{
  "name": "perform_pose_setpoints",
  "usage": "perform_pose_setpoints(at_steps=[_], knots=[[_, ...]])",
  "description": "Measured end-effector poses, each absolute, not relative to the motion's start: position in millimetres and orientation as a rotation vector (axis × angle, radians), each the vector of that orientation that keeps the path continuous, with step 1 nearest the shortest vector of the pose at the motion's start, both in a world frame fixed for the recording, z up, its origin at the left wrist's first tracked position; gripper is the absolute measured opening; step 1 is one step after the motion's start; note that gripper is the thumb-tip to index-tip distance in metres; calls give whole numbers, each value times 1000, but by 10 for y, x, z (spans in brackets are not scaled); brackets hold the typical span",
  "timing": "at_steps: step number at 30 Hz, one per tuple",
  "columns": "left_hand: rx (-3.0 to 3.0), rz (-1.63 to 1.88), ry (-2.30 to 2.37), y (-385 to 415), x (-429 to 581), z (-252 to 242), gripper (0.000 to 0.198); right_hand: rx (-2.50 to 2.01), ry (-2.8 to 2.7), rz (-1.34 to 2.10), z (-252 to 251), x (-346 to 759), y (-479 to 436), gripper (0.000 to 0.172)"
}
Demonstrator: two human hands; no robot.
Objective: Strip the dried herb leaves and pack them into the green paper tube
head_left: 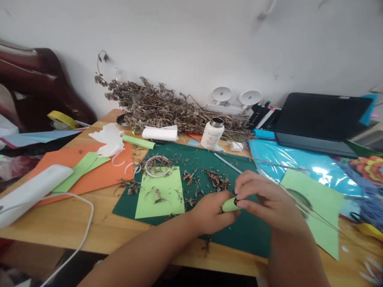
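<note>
My left hand (211,213) is closed around a small rolled tube of light green paper (229,205), held just above the dark green cutting mat (254,235). My right hand (266,199) pinches at the tube's open right end with thumb and fingers pressed together. What lies under those fingertips is hidden. Dried leaf crumbs (217,179) are scattered on the mat just beyond both hands. A thin dry stem (299,199) runs from my right hand toward the right.
A light green sheet (160,193) and a tape ring (157,165) lie on the mat. Dried branches (167,107), a white bottle (212,133), a paper roll (160,133), orange paper (98,175), a black laptop (320,119) and blue film (308,163) crowd the wooden table (74,227).
</note>
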State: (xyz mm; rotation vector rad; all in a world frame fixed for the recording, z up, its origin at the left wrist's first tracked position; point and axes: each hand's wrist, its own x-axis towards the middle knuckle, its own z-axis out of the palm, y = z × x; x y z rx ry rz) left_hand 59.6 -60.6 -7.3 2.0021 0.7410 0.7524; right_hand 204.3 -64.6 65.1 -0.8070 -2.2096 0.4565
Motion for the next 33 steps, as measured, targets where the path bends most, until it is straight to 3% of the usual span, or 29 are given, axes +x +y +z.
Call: perform_pose_setpoints(at_steps=[13,19,33], knots=[[2034,809,684,-599,592,-105,12,-1000,-2567,20,836,2092,-903,14],[1991,822,739,-598,571,-76,16,-1182,-2762,40,1028,2036,-916,21],[1977,840,722,-620,578,-95,17,-1141,-2810,189,1251,2017,-889,23]])
